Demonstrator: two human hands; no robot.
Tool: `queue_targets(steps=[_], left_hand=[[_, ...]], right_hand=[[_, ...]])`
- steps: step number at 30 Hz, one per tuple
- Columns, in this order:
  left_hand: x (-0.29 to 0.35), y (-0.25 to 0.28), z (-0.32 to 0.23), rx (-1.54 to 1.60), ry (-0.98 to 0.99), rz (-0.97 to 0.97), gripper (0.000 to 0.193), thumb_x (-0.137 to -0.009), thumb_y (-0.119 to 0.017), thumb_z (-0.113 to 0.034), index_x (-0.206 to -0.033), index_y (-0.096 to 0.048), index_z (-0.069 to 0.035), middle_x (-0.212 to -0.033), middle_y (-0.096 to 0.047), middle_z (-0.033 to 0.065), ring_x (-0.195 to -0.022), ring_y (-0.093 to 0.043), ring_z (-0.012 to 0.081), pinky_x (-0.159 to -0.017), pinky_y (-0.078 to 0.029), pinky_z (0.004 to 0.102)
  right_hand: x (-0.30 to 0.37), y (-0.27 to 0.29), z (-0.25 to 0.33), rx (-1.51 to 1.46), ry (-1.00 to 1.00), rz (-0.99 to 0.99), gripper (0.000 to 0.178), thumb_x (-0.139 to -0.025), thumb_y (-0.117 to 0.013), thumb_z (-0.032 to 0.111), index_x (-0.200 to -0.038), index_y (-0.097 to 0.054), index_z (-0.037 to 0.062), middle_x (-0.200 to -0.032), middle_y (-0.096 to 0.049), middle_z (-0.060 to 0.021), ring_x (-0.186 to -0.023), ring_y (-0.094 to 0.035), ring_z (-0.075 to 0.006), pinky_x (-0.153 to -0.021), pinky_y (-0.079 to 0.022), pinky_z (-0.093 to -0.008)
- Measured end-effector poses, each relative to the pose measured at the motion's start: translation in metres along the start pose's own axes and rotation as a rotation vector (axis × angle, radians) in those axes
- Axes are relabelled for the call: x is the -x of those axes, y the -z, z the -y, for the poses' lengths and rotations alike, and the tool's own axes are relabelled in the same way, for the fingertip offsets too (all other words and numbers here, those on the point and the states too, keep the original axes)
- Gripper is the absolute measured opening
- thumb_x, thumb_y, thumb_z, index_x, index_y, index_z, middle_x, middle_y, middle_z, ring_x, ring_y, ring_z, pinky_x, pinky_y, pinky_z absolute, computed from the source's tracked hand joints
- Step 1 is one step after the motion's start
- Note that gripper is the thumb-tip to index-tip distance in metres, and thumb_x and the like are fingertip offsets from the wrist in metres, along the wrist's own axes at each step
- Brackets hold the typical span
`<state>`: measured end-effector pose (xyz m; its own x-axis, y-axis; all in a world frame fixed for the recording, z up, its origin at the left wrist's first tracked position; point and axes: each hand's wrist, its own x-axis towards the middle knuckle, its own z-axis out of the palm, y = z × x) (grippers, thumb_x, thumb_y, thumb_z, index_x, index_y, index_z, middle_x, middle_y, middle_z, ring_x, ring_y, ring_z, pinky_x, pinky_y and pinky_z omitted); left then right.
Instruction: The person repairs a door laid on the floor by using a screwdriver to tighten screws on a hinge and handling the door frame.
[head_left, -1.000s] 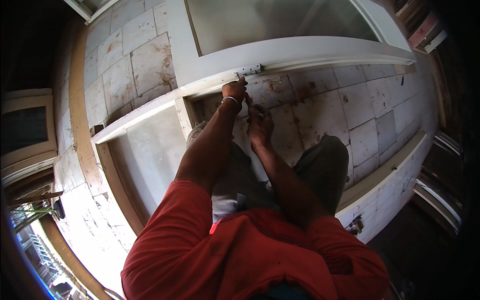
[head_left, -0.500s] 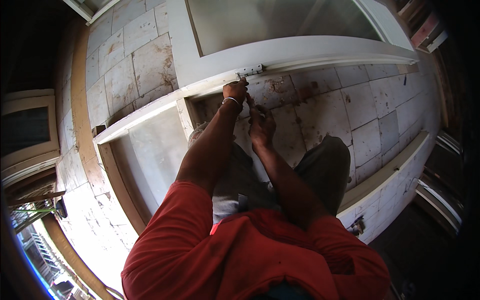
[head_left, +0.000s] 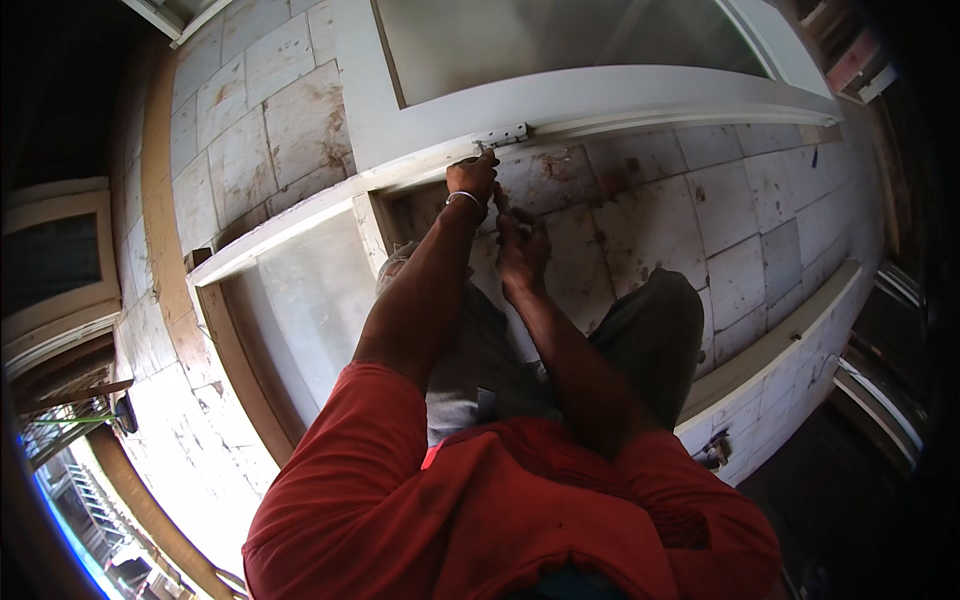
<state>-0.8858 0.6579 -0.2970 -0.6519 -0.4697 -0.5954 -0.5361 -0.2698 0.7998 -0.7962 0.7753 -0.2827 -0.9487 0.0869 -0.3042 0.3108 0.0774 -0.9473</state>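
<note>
A metal hinge (head_left: 500, 137) with holes lies along the seam between a white glazed door panel (head_left: 420, 132) and a pale wooden frame (head_left: 285, 222). My left hand (head_left: 472, 178), with a bracelet at its wrist, is closed right below the hinge's left part; its fingers are bunched, and what they grip is too small to tell. Lower and to the right, my right hand (head_left: 523, 250) is wrapped round a slim tool (head_left: 501, 199) that points up toward my left hand. The tool's far end is hidden, so its kind is unclear.
Stained square tiles (head_left: 650, 215) cover the floor around my bent knees. A long pale wooden piece (head_left: 770, 345) lies at the right. Another framed panel (head_left: 60, 250) stands at the far left, and a dark hole (head_left: 714, 450) shows in the tiles at lower right.
Both hands stay at the hinge with nearly the same grip. The right hand and the tool have shifted very slightly; the view has moved a little.
</note>
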Motion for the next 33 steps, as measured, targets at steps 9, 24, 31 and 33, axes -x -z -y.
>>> queue_targets(steps=[9, 24, 31, 33], left_hand=[[-0.012, 0.006, 0.010, -0.158, -0.081, -0.020, 0.037, -0.092, -0.056, -0.038, -0.094, -0.073, -0.004, -0.074, -0.063, 0.0054, -0.065, -0.058, 0.0173, -0.063, -0.049, 0.0328], [-0.028, 0.013, 0.013, -1.062, -0.460, 0.126, 0.045, -0.101, -0.033, -0.041, -0.113, -0.068, -0.015, -0.097, -0.071, 0.0062, -0.090, -0.068, 0.0240, -0.085, -0.050, 0.0356], [-0.019, 0.011, 0.008, -0.827, -0.333, 0.221, 0.030, -0.091, -0.053, -0.029, -0.115, -0.064, -0.015, -0.098, -0.071, 0.0061, -0.094, -0.068, 0.0242, -0.082, -0.051, 0.0383], [-0.019, 0.010, 0.008, -0.695, -0.260, 0.220, 0.029, -0.089, -0.057, -0.026, -0.114, -0.064, -0.014, -0.097, -0.071, 0.0069, -0.094, -0.068, 0.0249, -0.082, -0.051, 0.0385]], right_hand=[[0.003, 0.015, 0.043, -0.810, -0.605, 0.343, 0.024, -0.091, -0.061, 0.020, -0.111, -0.058, 0.0079, -0.078, -0.061, -0.0050, -0.062, -0.058, -0.0147, -0.052, -0.044, -0.0299], [-0.003, 0.009, 0.039, -0.568, -0.493, 0.330, 0.032, -0.088, -0.063, 0.027, -0.112, -0.055, 0.0061, -0.087, -0.065, -0.0066, -0.066, -0.061, -0.0269, -0.064, -0.050, -0.0377], [0.000, -0.001, 0.047, 0.554, 0.381, 0.083, 0.030, -0.089, -0.058, 0.025, -0.112, -0.054, 0.0051, -0.091, -0.067, -0.0176, -0.077, -0.065, -0.0372, -0.069, -0.052, -0.0451], [-0.003, 0.000, 0.044, 0.306, 0.216, 0.088, 0.029, -0.089, -0.058, 0.023, -0.111, -0.054, 0.0052, -0.096, -0.067, -0.0220, -0.085, -0.065, -0.0411, -0.072, -0.051, -0.0464]])
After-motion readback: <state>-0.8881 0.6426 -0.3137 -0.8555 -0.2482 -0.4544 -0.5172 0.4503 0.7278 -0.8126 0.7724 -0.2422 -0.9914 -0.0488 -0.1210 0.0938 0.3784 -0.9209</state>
